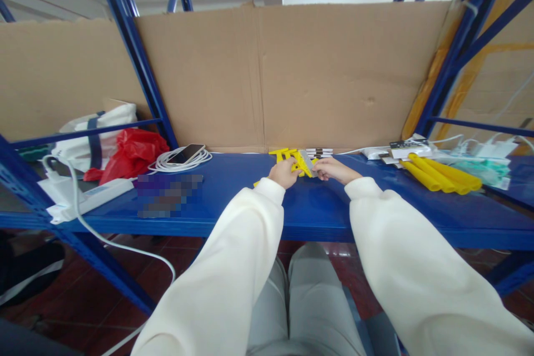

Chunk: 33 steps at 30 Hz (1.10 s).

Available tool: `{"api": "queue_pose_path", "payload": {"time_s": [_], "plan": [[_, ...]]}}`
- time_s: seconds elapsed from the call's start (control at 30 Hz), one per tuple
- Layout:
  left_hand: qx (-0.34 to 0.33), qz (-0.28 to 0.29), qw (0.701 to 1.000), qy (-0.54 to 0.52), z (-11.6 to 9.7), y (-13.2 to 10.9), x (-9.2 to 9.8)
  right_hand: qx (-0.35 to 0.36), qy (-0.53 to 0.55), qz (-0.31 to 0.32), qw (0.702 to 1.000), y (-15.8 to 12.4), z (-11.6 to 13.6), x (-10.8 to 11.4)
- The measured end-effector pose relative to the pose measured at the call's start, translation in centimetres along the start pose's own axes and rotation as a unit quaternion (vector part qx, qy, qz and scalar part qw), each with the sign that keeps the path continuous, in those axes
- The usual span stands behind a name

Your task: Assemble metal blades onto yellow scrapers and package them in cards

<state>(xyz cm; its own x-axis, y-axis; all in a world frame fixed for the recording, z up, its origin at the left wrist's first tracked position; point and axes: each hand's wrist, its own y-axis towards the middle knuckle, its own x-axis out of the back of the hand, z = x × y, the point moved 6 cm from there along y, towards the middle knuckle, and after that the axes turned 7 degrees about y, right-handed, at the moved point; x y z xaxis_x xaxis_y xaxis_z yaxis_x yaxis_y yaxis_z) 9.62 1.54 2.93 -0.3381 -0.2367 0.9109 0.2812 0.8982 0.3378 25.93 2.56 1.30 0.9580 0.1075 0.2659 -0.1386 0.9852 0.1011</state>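
Lengthwise, the grey strip point(308, 162) slants away leftward, right hand point(331, 169) pinching it, left hand point(284, 173) holding a yellow piece point(300, 162).

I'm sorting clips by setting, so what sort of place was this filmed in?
Probably a makeshift workstation in a workshop or storeroom: a blue metal rack serves as the bench, a cardboard sheet stands behind it, and a white power strip lies at the left.

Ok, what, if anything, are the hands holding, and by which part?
Left hand: yellow piece, by its left side. Right hand: grey plate, by its near end. Whether they're joined: unclear.
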Motion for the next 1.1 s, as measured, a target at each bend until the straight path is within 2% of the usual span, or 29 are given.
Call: {"api": "queue_pose_path", "payload": {"time_s": [0.17, 0.37, 0.67, 0.87, 1.1], "plan": [[-0.001, -0.001, 1.000, 0.004, 0.1, -0.1, -0.1, -0.002, 0.016, 0.005, 1.000, 0.1, -0.3, 0.0], [-0.088, 0.018, 0.994, 0.067, -0.8, -0.5, -0.2, 0.006, 0.053, 0.017, 0.998, 0.3, -0.5, -0.2], [-0.107, 0.037, 0.987, 0.113, -1.1, -0.7, -0.6, 0.017, 0.079, 0.062, 0.995, 0.6, -0.9, -0.5], [-0.121, 0.032, 0.984, 0.130, -1.4, -0.9, -0.7, -0.003, 0.098, 0.059, 0.993, 0.7, -1.4, -0.9], [-0.129, 0.032, 0.981, 0.140, -1.4, -0.7, -1.3, 0.006, 0.112, 0.072, 0.991, 1.1, -1.8, -1.0]]}}
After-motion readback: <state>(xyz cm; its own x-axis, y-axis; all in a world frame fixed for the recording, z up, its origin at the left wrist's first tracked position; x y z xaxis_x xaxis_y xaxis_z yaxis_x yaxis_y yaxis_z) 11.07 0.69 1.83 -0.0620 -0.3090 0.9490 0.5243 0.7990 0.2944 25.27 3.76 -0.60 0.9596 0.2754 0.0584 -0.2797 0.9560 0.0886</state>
